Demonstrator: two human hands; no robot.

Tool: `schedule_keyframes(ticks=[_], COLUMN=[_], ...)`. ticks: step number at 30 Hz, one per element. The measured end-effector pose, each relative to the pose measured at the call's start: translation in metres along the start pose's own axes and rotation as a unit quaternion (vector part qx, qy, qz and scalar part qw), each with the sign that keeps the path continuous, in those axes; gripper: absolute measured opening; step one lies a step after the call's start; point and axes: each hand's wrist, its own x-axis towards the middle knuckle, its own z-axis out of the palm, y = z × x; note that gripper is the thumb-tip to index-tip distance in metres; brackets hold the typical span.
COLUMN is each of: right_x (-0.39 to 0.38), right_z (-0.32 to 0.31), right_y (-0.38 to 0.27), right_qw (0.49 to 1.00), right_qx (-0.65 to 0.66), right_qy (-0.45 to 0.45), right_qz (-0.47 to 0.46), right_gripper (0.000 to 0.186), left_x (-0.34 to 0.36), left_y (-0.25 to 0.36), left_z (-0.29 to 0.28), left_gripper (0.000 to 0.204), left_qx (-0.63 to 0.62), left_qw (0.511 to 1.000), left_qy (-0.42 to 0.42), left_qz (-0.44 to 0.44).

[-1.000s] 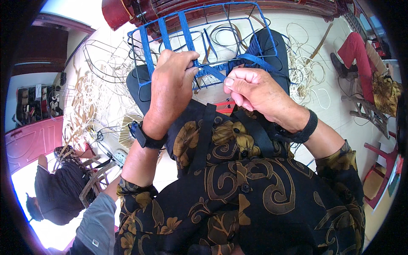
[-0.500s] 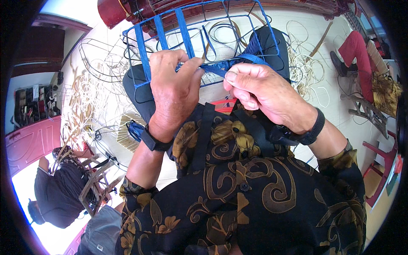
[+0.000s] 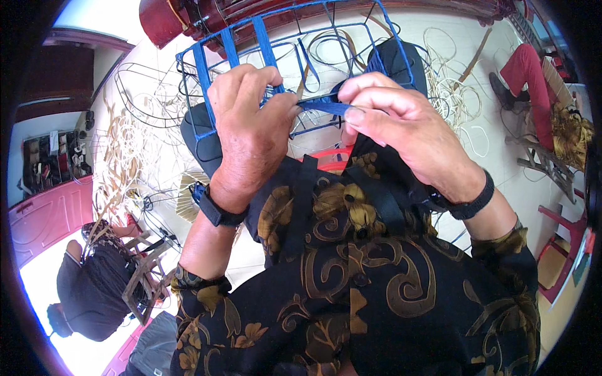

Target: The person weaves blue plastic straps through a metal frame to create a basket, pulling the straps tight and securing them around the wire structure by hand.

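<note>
A rectangular wire frame (image 3: 295, 9) wrapped in blue strip rests across my knees. Several flat blue bands (image 3: 266, 44) run across its left part. My left hand (image 3: 251, 119) is closed at the frame's near side, its thumb and forefinger pinching the frame's edge and the strip there. From that spot a blue strip (image 3: 326, 108) stretches right to my right hand (image 3: 401, 122), which pinches it between thumb and fingers. Its other fingers are bent over the strip. What lies under my left fingers is hidden.
Loose pale strands (image 3: 119, 144) lie heaped on the floor at the left, with more strands (image 3: 448, 94) right of my knee. Dark red carved furniture (image 3: 207, 19) stands beyond the frame. One person (image 3: 94, 294) sits lower left; a red-trousered leg (image 3: 530, 81) shows at right.
My right hand has shifted slightly right and its fingers have lifted and spread more around the strip. The frame and my left hand have moved slightly left.
</note>
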Motion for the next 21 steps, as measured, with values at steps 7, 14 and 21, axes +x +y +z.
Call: schedule_keyframes(ticks=[7,14,21], right_x=[-0.017,-0.03,-0.076], right_z=[-0.021,-0.029,-0.019], right_y=[-0.019,-0.031,-0.032], right_qw=[0.995,0.958,0.955], right_qx=[0.064,-0.069,0.028], right_qy=[-0.061,-0.186,-0.265], right_qz=[0.047,-0.206,-0.131], right_gripper=[0.027,0.019,0.045], left_x=[0.008,0.007,0.004], left_y=[-0.005,-0.002,-0.006], left_z=[0.0,0.003,0.007], left_gripper=[0.018,0.02,0.025], left_qx=[-0.055,-0.073,-0.038], left_qw=[0.998,0.997,0.998], left_qy=[-0.028,-0.03,-0.011], left_qz=[0.015,0.012,0.057])
